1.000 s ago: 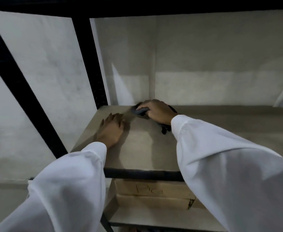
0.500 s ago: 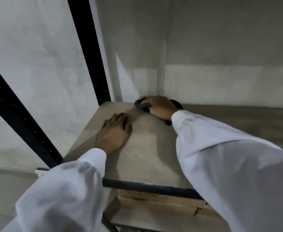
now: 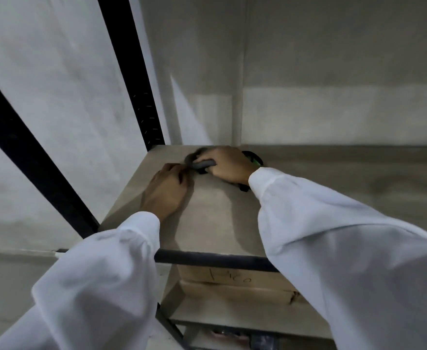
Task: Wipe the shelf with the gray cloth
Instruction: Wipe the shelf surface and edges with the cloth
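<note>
The gray cloth [image 3: 202, 163] is bunched at the back left corner of the beige shelf board [image 3: 215, 223]. My right hand [image 3: 228, 164] lies over it, fingers curled around the cloth, and hides most of it. My left hand [image 3: 168, 190] rests on the board just to the left. Its fingertips are bent and touch the cloth's left edge; whether they pinch it I cannot tell. Both arms wear white sleeves.
Black posts [image 3: 131, 74] of the rack stand at the left, and a black front rail [image 3: 207, 258] edges the shelf. A cardboard box [image 3: 235, 284] sits on the shelf below. Something dark with a green spot [image 3: 254, 159] shows behind my right wrist. Pale walls close the back and left.
My left hand has slid forward across the board, from lying flat and apart, up to the cloth's edge with fingers bent. My right hand stays on the cloth in the corner.
</note>
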